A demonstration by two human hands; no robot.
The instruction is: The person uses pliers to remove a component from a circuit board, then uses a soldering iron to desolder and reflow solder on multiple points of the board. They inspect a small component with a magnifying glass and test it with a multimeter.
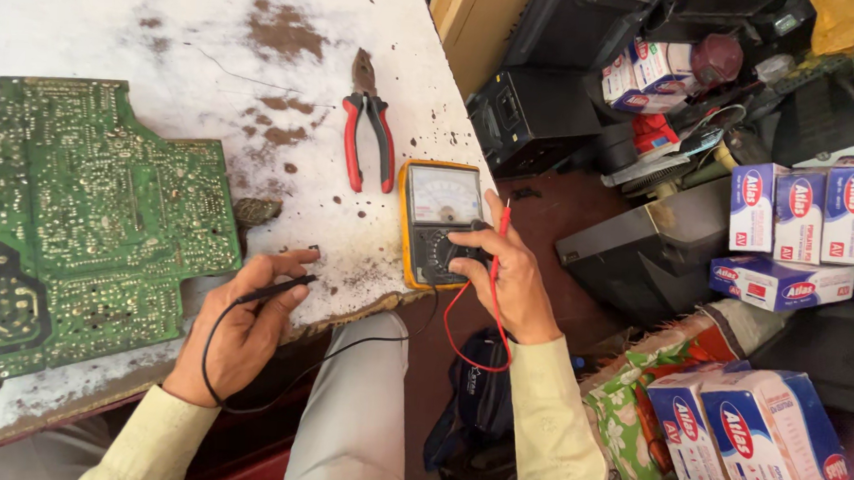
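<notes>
Nearest in, left hand [247, 323] pinching a black probe [278, 286], fingers closed round it, black lead [209, 350] looping back toward the wrist. Just across, right hand [503, 273] gripping a red probe [503, 225] upright between the fingers while thumb and fingertips rest on the dial of a yellow-cased analog multimeter [438, 221] lying at the table [117, 19] edge. Left of that, a big green circuit board [87, 222], solder side up. Farther back, red-handled pliers [370, 125] lying untouched on the stained white top.
</notes>
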